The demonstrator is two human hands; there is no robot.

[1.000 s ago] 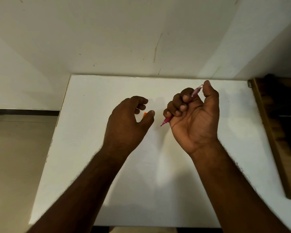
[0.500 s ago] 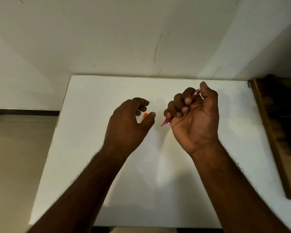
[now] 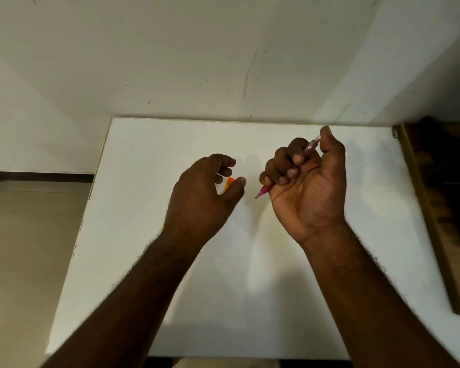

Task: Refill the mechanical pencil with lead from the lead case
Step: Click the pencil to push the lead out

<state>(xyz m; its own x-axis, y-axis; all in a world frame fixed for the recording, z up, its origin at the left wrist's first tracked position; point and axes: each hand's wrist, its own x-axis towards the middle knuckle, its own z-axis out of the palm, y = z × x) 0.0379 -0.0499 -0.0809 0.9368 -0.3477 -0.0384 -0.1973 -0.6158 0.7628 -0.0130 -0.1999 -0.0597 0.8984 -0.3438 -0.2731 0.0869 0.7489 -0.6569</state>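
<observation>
Two bare hands hover over a white table (image 3: 250, 288) that stands against a pale, scuffed wall (image 3: 197, 62). The right hand (image 3: 307, 187) is curled into a fist around a pink see-through mechanical pencil (image 3: 311, 144). The pencil runs slantwise through the fist: its dark tip pokes out below the little finger, pointing down and toward the left hand, while its top end sits against the thumb, up near the table's far edge. The left hand (image 3: 205, 197) is half curled, knuckles up, thumb and fingers bent toward each other around a small orange lead case (image 3: 228, 184), of which only a sliver shows between them. The two hands are near each other but apart. A dark wooden piece of furniture (image 3: 436, 208) stands just beside the table on the right.
</observation>
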